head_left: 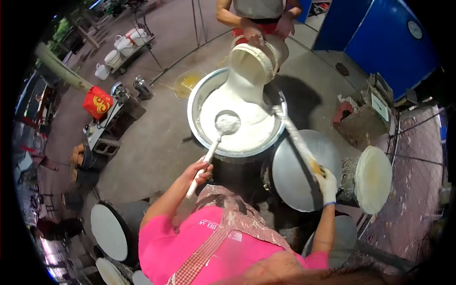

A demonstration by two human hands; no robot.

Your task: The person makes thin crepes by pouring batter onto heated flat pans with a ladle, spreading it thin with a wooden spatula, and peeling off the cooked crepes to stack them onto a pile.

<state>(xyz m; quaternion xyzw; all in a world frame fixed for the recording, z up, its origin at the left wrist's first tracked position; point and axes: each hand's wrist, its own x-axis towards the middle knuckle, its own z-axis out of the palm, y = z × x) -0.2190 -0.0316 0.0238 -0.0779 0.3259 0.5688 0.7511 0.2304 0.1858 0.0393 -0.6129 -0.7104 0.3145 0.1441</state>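
Observation:
My left hand [201, 172] is wrapped round the handle of a ladle [228, 124], whose batter-coated bowl is over the white batter [216, 102] in a large metal basin [194, 124]. In a white glove, my right hand [326, 184] grips a long batter-smeared stick [298, 137]; its far end reaches the basin's right rim. Across from me, another person's hand [253, 34] tilts a white bucket [251, 61], and thick batter pours from it into the basin. What lies under the batter's surface is hidden.
A round griddle [304, 166] stands right of the basin, beside a stack of thin flatbreads [374, 180]. Another round griddle [108, 232] is at lower left. Behind the basin's left side is a bowl of yellow liquid [187, 81]. White buckets [124, 46] stand on a cart.

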